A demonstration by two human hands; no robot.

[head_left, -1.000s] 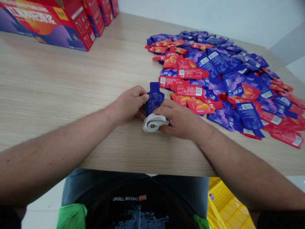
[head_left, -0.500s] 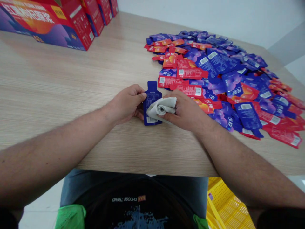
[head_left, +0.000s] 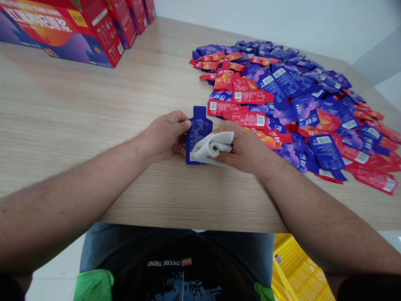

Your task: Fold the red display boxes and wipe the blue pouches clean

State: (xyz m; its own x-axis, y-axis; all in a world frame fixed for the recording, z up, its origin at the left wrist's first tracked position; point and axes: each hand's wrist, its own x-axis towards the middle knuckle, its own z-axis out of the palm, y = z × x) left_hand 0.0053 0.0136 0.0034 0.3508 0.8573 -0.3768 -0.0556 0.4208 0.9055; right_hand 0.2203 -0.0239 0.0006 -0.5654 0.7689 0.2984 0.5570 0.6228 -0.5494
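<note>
A dark blue bottle-shaped pouch (head_left: 199, 127) stands out over the middle of the table, its narrow neck pointing away from me. My left hand (head_left: 171, 136) pinches its left edge, thumb on the printed face and fingers behind. In my right hand (head_left: 244, 146) is a rolled white cloth (head_left: 213, 146), closed between thumb and fingers. The cloth's folded end lies against the lower part of the pouch and covers the barcode there. Right beside my right hand spreads a heap of blue and red pouches (head_left: 285, 83).
Several red and purple printed boxes (head_left: 78, 35) stand in a row at the far left of the table (head_left: 94, 100). A white wall rises behind the pouches. Below the table's front edge, at the right, are yellow perforated plastic baskets (head_left: 297, 263).
The cloth has slid down the pouch, over the barcode that showed before. The pouch has shifted slightly left. My left hand keeps its pinch.
</note>
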